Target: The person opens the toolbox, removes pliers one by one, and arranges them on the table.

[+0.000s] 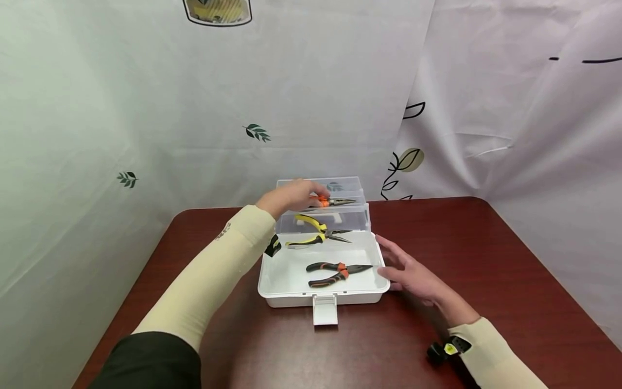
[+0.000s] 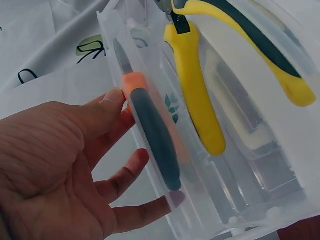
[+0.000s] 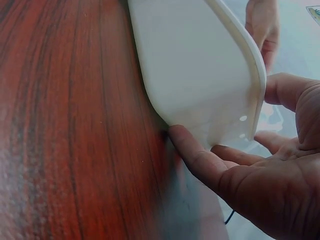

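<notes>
A white toolbox [image 1: 286,275] with a clear lid [image 1: 335,220] stands open on the table. My left hand [image 1: 297,195] reaches over the lid and pinches a pair of orange-handled long-nose pliers [image 1: 324,202] at the lid's far section. In the left wrist view one dark grip of these pliers [image 2: 156,137] shows behind a clear wall. My right hand [image 1: 413,275] holds the box's right end, thumb at the rim and fingers spread along the outer wall [image 3: 200,70]. Inside the box lie yellow-and-black pliers [image 1: 320,237] and black-and-orange pliers [image 1: 342,271], both with handles spread.
The box's white latch [image 1: 325,310] hangs down at the front. Under it is a dark red wooden table [image 1: 272,351] with rounded far corners. A pale printed cloth [image 1: 316,97] hangs behind and on both sides.
</notes>
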Demonstrator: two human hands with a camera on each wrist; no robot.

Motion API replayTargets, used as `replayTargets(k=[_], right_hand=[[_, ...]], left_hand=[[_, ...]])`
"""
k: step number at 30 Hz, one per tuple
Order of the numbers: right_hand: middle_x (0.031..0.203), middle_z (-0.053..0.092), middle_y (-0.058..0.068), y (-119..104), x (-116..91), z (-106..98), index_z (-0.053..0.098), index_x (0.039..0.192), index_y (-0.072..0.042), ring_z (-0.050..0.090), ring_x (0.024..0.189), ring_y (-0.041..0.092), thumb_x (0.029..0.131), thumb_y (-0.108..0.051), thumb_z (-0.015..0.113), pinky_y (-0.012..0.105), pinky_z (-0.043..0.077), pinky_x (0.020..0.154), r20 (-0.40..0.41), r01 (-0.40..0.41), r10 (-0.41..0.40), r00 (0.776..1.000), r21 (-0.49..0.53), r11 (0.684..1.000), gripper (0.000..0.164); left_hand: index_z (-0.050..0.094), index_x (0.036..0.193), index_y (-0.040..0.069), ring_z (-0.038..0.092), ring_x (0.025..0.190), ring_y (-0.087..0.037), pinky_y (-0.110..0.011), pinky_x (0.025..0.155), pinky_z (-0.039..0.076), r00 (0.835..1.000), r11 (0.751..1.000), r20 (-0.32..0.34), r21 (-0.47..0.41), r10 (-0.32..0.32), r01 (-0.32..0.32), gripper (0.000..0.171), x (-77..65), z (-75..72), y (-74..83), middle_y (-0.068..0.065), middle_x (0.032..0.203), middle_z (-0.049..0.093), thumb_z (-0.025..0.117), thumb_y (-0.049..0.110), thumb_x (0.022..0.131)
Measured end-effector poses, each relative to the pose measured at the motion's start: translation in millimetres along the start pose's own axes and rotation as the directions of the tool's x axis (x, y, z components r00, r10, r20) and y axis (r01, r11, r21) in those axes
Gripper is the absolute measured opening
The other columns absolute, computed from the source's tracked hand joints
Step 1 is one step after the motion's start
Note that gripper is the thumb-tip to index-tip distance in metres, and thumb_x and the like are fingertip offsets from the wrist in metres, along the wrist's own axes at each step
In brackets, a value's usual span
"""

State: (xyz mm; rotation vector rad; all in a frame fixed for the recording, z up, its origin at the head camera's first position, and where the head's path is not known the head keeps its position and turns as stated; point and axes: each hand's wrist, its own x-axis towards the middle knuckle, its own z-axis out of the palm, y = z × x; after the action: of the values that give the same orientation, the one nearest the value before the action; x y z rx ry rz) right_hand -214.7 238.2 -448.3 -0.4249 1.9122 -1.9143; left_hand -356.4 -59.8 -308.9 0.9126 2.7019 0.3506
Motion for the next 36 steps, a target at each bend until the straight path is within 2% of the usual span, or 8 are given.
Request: replayTargets(k=[11, 17, 26, 33, 36], right_hand=[[0.163, 0.019, 0.029, -2.0, -0.8, -0.1, 0.012, 0.167, -0.02, 0.05, 0.13, 0.047, 0.104, -0.003, 0.058, 0.046, 0.058, 0.09, -0.012, -0.012, 0.012, 1.0, -0.015, 1.0, 0.08], [0.163, 0.019, 0.029, -2.9, -1.9, 1.2, 0.011, 0.167, -0.018, 0.051, 0.129, 0.047, 0.103, -0.003, 0.058, 0.046, 0.058, 0.088, -0.015, -0.017, 0.017, 1.0, -0.022, 1.0, 0.081], [0.163, 0.021, 0.029, -0.9, -1.3, 2.5, 0.013, 0.167, -0.022, 0.049, 0.132, 0.047, 0.104, -0.006, 0.058, 0.047, 0.057, 0.09, -0.027, -0.032, 0.031, 0.999, -0.042, 0.999, 0.079], [0.162, 0.022, 0.029, -1.7, -1.7, 1.4, 0.013, 0.167, -0.021, 0.048, 0.132, 0.048, 0.104, -0.005, 0.057, 0.047, 0.057, 0.09, -0.024, -0.021, 0.02, 1.0, -0.032, 0.999, 0.079], [0.162, 0.022, 0.029, -2.2, -2.0, 0.9, 0.013, 0.167, -0.021, 0.048, 0.132, 0.048, 0.104, -0.005, 0.058, 0.048, 0.057, 0.09, -0.02, -0.024, 0.024, 1.0, -0.028, 0.999, 0.079]], left_hand=[[0.068, 0.138, 0.012, 0.056, 0.131, -0.024, -0.038, 0.108, 0.045, 0.995, 1.0, -0.102, 0.018, -0.003, 0.005, 0.037, 2.0, 8.8, -1.3, -0.005, 0.139, 0.065, 0.067, 0.011, 0.102], [0.066, 0.141, 0.015, 0.055, 0.132, -0.024, -0.039, 0.109, 0.045, 0.996, 0.998, -0.08, 0.049, -0.041, 0.045, 0.038, 3.5, 11.3, 1.2, -0.004, 0.141, 0.063, 0.066, 0.011, 0.103], [0.068, 0.134, 0.013, 0.059, 0.116, -0.025, -0.041, 0.103, 0.045, 0.998, 0.992, -0.058, 0.124, 0.021, -0.014, 0.031, 7.0, 4.2, -1.2, -0.006, 0.131, 0.066, 0.064, 0.013, 0.103], [0.066, 0.137, 0.012, 0.06, 0.113, -0.022, -0.039, 0.1, 0.049, 0.994, 0.996, -0.103, 0.089, 0.033, -0.023, 0.035, 5.8, 6.0, -4.2, -0.005, 0.127, 0.067, 0.066, 0.016, 0.102], [0.065, 0.138, 0.012, 0.06, 0.111, -0.021, -0.039, 0.098, 0.049, 0.991, 0.998, -0.127, 0.046, 0.041, -0.035, 0.036, 2.9, 7.2, -8.0, -0.005, 0.125, 0.067, 0.067, 0.018, 0.102]])
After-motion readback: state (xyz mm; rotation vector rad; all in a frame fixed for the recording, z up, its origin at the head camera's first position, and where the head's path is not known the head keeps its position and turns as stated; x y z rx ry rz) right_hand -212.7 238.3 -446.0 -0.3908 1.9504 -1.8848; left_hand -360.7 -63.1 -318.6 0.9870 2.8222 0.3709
